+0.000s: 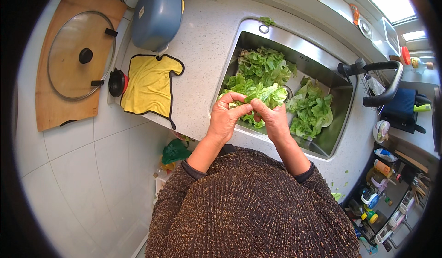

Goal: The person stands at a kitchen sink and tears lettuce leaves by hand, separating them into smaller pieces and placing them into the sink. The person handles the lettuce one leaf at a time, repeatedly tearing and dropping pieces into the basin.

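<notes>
Both hands meet over the near left part of a stainless-steel sink [340,119]. Between the fingertips of my left hand [224,118] and my right hand [272,118] is a green lettuce leaf [267,95], pinched by thumbs and forefingers. Behind it a heap of leafy lettuce [266,64] fills the sink's left side, some with browned edges. A second pile of lettuce leaves [310,109] lies on the right, apart from the heap. Part of the drain [289,93] shows between the two; my hands hide some of the leaves beneath them.
A black faucet [383,66] arches in from the right. Left of the sink, a yellow cloth [148,85] lies on the speckled counter [197,68] near a blue basin [157,16]. A glass lid [81,56] rests against a wooden board [51,109]. Bottles [374,178] crowd a rack at right.
</notes>
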`<state>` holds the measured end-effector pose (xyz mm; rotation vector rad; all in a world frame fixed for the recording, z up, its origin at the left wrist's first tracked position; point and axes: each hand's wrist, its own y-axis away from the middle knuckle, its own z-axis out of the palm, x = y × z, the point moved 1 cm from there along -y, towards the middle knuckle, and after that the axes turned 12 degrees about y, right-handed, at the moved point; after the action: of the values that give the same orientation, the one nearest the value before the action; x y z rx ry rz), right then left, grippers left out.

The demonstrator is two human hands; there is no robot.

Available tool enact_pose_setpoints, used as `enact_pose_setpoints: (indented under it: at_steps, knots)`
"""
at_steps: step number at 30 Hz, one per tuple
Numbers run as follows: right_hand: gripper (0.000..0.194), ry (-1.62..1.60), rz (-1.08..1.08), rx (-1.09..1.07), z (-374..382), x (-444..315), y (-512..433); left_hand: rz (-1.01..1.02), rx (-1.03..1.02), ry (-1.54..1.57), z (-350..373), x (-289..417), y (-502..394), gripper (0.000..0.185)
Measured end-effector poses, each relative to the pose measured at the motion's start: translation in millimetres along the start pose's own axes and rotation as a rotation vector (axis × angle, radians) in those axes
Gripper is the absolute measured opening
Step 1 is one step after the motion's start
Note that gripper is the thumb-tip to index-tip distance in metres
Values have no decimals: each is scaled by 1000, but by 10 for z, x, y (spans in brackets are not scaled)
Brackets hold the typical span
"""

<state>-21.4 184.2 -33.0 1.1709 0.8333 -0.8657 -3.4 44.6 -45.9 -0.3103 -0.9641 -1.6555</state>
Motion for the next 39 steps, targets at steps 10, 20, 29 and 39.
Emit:
enact_pose_setpoints:
  at_steps: [10, 20, 29, 39]
  knots:
    - [16, 57, -189, 75, 89, 51, 15, -28, 82, -28, 8, -24, 26, 13]
    - [16, -124, 71, 81, -278, 78, -69, -251, -98, 511, -220, 58, 87, 18]
    - [47, 1035, 81, 250, -3014, 1304, 202, 189, 334, 723, -1795, 635, 1292, 13]
    - [45, 929, 402, 64, -2201, 814, 148, 170, 1054, 639, -3456, 225, 1223, 43]
